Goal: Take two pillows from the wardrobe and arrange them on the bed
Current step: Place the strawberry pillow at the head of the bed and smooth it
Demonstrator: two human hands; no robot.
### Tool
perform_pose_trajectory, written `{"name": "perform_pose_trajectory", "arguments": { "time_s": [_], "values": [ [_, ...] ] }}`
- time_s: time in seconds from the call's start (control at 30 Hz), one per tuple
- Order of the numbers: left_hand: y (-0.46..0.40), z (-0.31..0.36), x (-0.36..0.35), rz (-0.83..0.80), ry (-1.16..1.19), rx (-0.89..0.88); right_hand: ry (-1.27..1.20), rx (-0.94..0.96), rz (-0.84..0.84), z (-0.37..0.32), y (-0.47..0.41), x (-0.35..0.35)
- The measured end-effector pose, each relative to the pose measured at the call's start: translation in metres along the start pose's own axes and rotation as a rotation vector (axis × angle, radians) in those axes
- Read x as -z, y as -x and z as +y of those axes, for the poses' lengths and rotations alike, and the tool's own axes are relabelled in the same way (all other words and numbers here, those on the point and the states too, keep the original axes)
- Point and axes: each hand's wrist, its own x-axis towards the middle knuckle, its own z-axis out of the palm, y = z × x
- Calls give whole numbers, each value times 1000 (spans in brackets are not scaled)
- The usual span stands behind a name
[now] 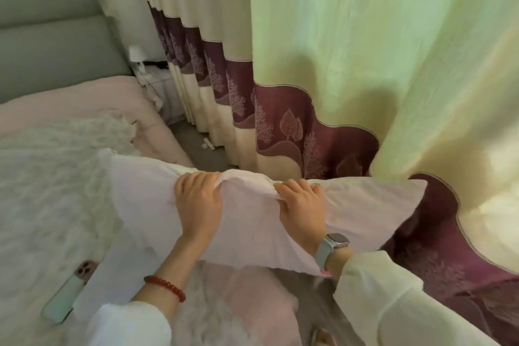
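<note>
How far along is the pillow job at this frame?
One pale pink pillow is out and in hand: left hand and right hand grip its top edge beside the bed. No pillow lies at the grey headboard yet. Placing it remains; no second pillow is visible.

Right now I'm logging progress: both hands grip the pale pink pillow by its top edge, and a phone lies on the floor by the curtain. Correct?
Not quite. In the head view the phone lies on the bed, not the floor. The left hand and right hand do grip the pillow by its top edge.
</note>
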Motion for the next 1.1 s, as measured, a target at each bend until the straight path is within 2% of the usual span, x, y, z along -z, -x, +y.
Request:
{"name": "perform_pose_trajectory", "arguments": {
  "time_s": [0.23, 0.6, 0.77, 1.1],
  "values": [
    [-52, -16, -31, 165, -164, 232, -174, 222, -117, 14, -94, -50],
    [-138, -98, -66, 318, -398, 389, -371, 456, -227, -11, -229, -146],
    [-224, -163, -82, 340, -445, 467, -418, 522, -258, -52, -335, -206],
    [-413, -296, -69, 385, -534, 560, -489, 647, -132, -169, -551, -292]
  ]
}}
